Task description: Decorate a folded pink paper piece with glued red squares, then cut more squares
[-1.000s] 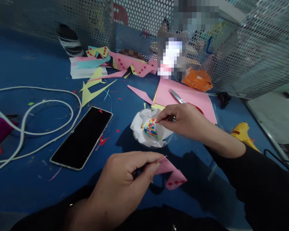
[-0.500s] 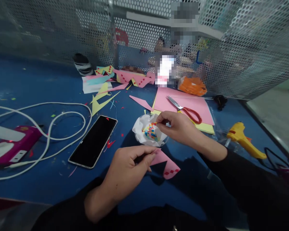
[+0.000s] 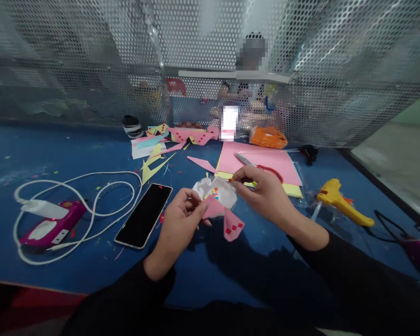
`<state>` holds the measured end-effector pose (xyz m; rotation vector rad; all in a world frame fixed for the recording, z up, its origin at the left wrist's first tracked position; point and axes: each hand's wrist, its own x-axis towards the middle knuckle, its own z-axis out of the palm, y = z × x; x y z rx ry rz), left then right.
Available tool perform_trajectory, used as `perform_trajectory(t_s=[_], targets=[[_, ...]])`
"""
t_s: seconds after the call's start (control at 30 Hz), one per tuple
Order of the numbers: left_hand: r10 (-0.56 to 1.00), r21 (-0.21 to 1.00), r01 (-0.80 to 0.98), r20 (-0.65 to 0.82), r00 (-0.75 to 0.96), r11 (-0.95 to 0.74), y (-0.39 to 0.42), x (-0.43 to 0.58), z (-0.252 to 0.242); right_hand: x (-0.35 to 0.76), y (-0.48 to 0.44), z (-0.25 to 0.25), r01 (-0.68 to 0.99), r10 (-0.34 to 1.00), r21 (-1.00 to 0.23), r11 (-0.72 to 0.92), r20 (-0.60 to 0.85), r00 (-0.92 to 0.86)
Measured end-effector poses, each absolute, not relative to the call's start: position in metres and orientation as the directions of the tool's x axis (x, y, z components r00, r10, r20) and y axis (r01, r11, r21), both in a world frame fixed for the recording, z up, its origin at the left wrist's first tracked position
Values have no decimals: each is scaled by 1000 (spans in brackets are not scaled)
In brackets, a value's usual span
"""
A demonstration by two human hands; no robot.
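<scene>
My left hand [image 3: 180,219] pinches a folded pink paper strip [image 3: 227,221] dotted with small red squares, holding it just in front of a small clear bowl [image 3: 215,189]. The bowl is lined with white tissue and holds several tiny coloured paper bits. My right hand [image 3: 262,191] is closed in a pinch at the bowl's right rim, with a tiny red paper piece at its fingertips. Both forearms wear black sleeves.
A black phone [image 3: 144,214] lies left of the bowl, beside a white cable [image 3: 91,205] and a pink device [image 3: 51,226]. Red-handled scissors [image 3: 262,165] rest on pink paper sheets [image 3: 262,161]. A yellow glue gun [image 3: 339,203] lies at right. Paper scraps [image 3: 171,137] and a perforated metal screen [image 3: 210,60] stand behind.
My left hand has lifted the pink strip forward, up to the bowl. My right hand stayed pinched at the bowl's rim. The camera tilted up, showing more of the screen.
</scene>
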<state>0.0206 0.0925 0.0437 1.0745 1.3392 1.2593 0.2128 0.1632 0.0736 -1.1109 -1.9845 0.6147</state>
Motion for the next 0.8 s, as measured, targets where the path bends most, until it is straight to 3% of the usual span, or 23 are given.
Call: perform_trajectory(t_s=[0.47,0.8], targets=[[987,999,-26,35,-159,-40,112,40,70,210,132,73,242,815,-780,578,537,-218],[992,994,-104,9,-129,-22,106,37,58,203,134,59,310,828,-768,560,520,-208]])
